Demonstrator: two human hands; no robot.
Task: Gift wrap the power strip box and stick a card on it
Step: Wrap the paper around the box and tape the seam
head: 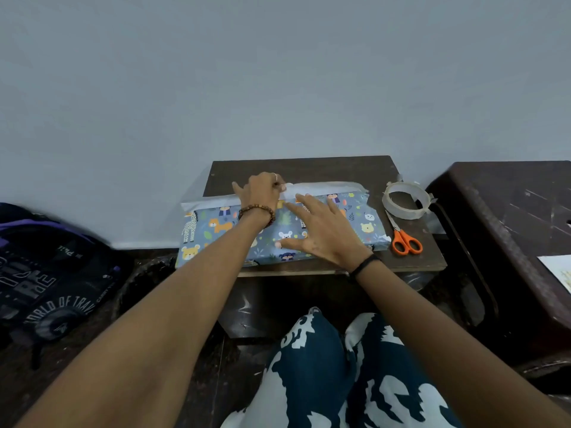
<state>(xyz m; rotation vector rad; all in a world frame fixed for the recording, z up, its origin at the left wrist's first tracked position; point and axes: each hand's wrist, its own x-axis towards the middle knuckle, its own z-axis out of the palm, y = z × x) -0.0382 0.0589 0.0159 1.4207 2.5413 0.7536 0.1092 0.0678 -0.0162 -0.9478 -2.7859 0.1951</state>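
From the head camera I look down on a small dark table [309,168] set against a pale wall. The power strip box [216,236] lies lengthwise across it, already covered in blue wrapping paper [355,217] printed with cartoon animals; its left end overhangs the table's left edge. Along the far side of the box a white strip of the paper's underside [324,188] stands up as a loose flap.

My left hand [259,191] reaches over the box to that far edge. Its fingers curl down and pinch the white flap near the middle of the box, the little finger sticking out to the left. A beaded bracelet [258,211] sits on that wrist.

My right hand [321,230] lies flat on top of the box, fingers straight and spread wide, thumb pointing left, pressing the paper down. A dark band [366,264] circles that wrist.

Just beside the box's right end a roll of tape [404,200] lies on the table, and orange-handled scissors [403,237] lie in front of it, blades pointing away from me. A second dark table [509,211] stands to the right with a pale sheet of paper [556,270] at its edge; I cannot tell whether it is the card. A dark backpack [46,273] rests on the floor at the left. My patterned trousers [324,381] fill the bottom of the view.
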